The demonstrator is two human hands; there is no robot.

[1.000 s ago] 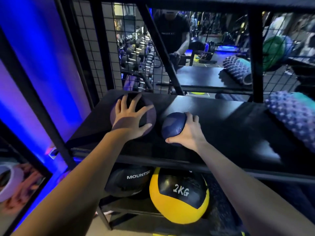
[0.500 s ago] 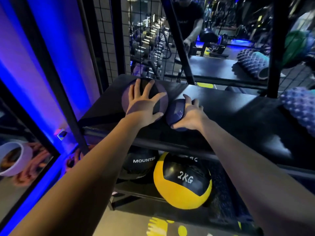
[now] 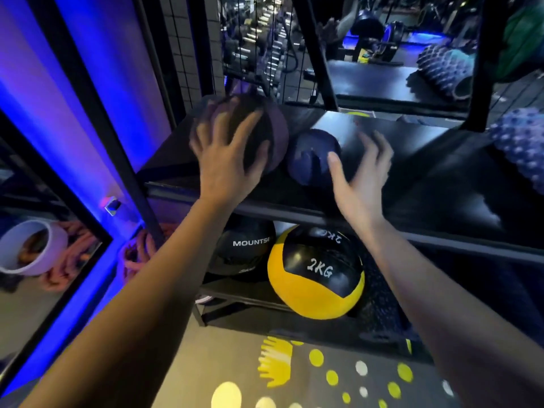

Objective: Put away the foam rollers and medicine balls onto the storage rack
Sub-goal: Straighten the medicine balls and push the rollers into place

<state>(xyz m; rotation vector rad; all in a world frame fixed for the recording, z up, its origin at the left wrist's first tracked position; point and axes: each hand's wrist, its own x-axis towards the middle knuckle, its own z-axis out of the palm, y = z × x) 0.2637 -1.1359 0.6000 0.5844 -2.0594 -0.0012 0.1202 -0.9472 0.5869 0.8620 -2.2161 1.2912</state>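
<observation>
Two medicine balls rest side by side on the black rack shelf [image 3: 412, 160]: a larger dark purple ball [image 3: 273, 134] on the left and a smaller dark blue ball [image 3: 309, 157] to its right. My left hand [image 3: 226, 160] is spread with fingers apart, just at the near face of the larger ball. My right hand [image 3: 359, 178] is open with fingers splayed, just right of the small ball and off it. A knobbly purple foam roller [image 3: 518, 145] lies at the shelf's right end.
On the lower shelf sit a black ball marked MOUNTSE [image 3: 244, 245] and a yellow and black 2KG ball [image 3: 315, 272]. A black upright post [image 3: 97, 113] stands left. Behind the wire mesh lie another foam roller [image 3: 444, 69] and gym gear. A white bucket [image 3: 29, 245] is at the left.
My right hand has let go of the small blue ball and drawn back to the right. My left hand has lifted off the larger ball, fingers still spread. The camera tilted down.
</observation>
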